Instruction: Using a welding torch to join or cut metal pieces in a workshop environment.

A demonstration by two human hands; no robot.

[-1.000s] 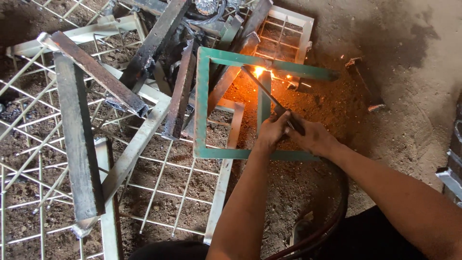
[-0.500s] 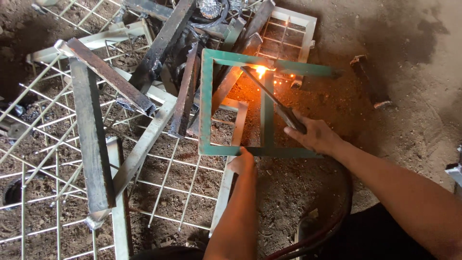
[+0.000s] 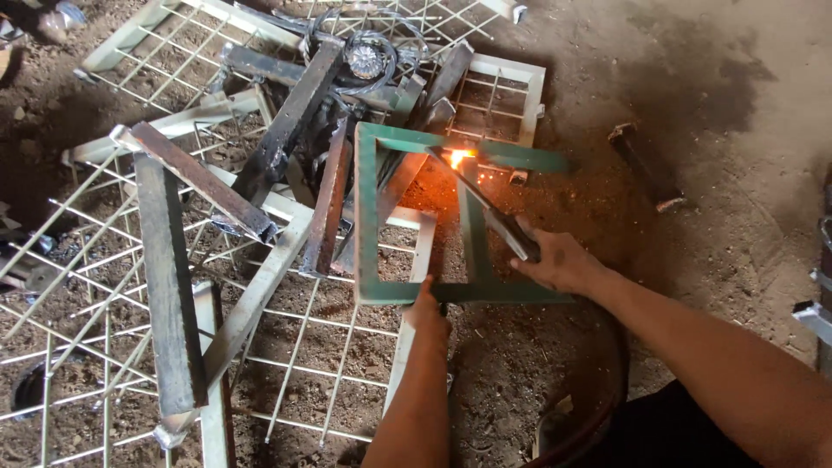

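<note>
Centre of frame: green-painted rectangular metal frame (image 3: 374,217) lies flat on the dirt floor (image 3: 711,104), w/ one inner upright bar. Right hand (image 3: 555,260), centre-right, has its fingers wrapped tight round a long dark welding rod holder (image 3: 485,208) that slants up-left; the tip burns orange at a glowing weld spot (image 3: 457,157), upper centre, where the inner bar meets the frame's top rail. Small sparks scattered just right of it. Left hand (image 3: 426,303), lower centre, rests on the frame's bottom rail w/ fingers together, pressing down; can't tell if they curl under the rail.

Progress, as a judgement: outer rectangle looks already joined at its corners & the inner bar is set in place; the top joint of that bar is being welded right now. Whether the bar's bottom joint is done – can't tell, hand is near it.

Left half of frame: pile of rusty dark steel bars (image 3: 173,286) over white wire-mesh panels (image 3: 78,286). Upper right: loose dark metal offcut (image 3: 646,165) on the dirt, well apart from the frame.
</note>
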